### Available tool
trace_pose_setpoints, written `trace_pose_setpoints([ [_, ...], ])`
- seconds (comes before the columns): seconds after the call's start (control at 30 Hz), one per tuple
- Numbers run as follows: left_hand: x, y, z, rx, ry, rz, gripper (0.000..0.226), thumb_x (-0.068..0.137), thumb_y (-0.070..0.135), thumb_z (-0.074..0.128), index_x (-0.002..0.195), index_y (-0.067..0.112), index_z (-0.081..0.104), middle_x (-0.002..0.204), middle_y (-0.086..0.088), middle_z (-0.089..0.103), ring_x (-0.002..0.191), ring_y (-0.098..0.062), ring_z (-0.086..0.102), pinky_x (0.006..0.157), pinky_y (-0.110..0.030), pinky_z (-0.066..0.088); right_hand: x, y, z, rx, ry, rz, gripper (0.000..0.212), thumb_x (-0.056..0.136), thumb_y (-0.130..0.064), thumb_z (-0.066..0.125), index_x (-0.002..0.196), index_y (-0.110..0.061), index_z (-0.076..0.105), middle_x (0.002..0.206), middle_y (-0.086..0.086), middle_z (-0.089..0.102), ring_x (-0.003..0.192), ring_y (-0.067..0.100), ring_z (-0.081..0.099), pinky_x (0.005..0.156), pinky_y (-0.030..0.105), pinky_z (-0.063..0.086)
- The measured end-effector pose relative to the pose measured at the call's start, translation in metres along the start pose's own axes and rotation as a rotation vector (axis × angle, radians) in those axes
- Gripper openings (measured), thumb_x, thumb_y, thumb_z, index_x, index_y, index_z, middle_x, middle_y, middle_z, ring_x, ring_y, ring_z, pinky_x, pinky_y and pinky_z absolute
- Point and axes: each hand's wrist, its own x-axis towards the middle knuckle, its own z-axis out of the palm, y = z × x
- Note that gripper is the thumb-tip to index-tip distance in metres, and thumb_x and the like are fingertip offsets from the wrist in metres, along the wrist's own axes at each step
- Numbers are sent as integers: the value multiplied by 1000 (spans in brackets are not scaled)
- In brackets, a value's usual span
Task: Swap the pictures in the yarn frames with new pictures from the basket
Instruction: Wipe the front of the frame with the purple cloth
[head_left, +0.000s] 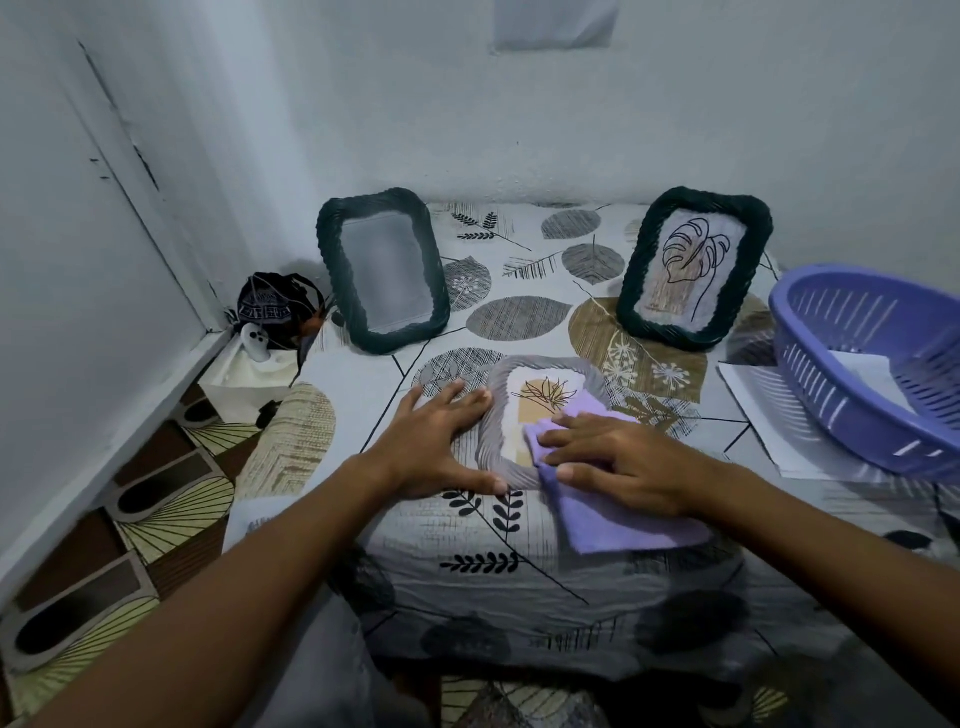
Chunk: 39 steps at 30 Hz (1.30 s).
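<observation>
A grey yarn frame (496, 395) lies flat on the table in front of me, holding a picture of a thin-lined plant (540, 395). My left hand (441, 441) rests flat against the frame's left edge, fingers straight. My right hand (623, 462) presses a purple cloth (623, 525) onto the frame's right side, fingers flat on it. Two dark green yarn frames stand at the back: the left one (384, 270) shows only a blank grey pane, the right one (693, 267) holds a leaf drawing. A purple basket (852, 410) with white paper (867, 376) inside sits at the right.
A leaf-patterned cloth (519, 566) covers the table. White sheets (763, 410) lie under the basket. At the far left corner a dark bag (275, 306) and a white controller (255, 342) sit on a white box by the wall. Patterned floor lies to the left.
</observation>
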Motion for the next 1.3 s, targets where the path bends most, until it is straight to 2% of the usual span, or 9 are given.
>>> trace_pose_setpoints([
  [0.1,0,0,1,-4,8,2,129,45,99,36,152,29,16,159,11,14,146,-4,-3,118,-42,-9,2,-4,-1,-32,2,-12,54,92,-58,34,126,-27,62,146,-8,43,141,10,28,115,38,28],
  [0.27,1,0,1,4,17,4,132,42,102,29,152,29,18,159,11,16,146,-3,-2,118,-41,-9,25,-23,10,-1,-20,-11,60,92,-60,28,134,-26,55,153,-3,34,145,13,19,114,30,18],
  [0.47,-1,1,-1,-12,-2,-7,124,48,93,45,152,30,18,158,14,15,145,-1,-3,119,-41,-9,6,-1,8,66,9,-22,61,92,-66,28,129,-28,59,148,-11,40,142,6,24,116,40,26],
  [0.57,-1,4,-1,-10,4,-12,123,49,92,45,152,30,18,158,14,15,145,-1,-2,118,-41,-9,5,-1,6,32,16,-47,56,94,-59,31,129,-25,60,148,-9,38,141,5,23,117,39,23],
  [0.7,-1,5,-1,-6,13,-11,122,49,91,42,152,28,20,158,12,17,146,-3,0,118,-39,-9,22,-18,18,-57,-22,-15,87,83,-77,8,140,-25,47,155,-6,27,146,14,13,120,36,12],
  [0.83,-1,4,-1,-4,17,-7,122,50,91,42,152,28,20,158,11,18,146,-3,0,118,-39,-9,25,-19,23,-73,-5,7,93,78,-80,0,142,-28,43,156,-8,23,147,15,9,120,35,6],
  [0.93,0,4,-1,-10,14,-11,123,49,92,43,152,29,20,158,12,18,146,-2,0,118,-40,-8,22,-20,18,-22,2,8,78,86,-72,13,139,-26,48,155,-7,27,147,15,12,120,34,8],
  [1.1,-2,2,-1,-11,16,-9,124,49,93,46,152,30,20,158,13,17,145,-1,1,118,-38,-8,0,-7,7,-29,29,-20,56,94,-58,31,131,-26,58,149,-8,39,144,10,21,115,21,9],
  [1.3,-2,2,-1,-17,17,0,127,47,98,40,152,30,19,158,13,16,145,-2,1,118,-39,-9,-24,16,-7,-116,75,3,67,90,-69,21,123,-30,64,144,-12,44,143,10,24,114,37,30],
])
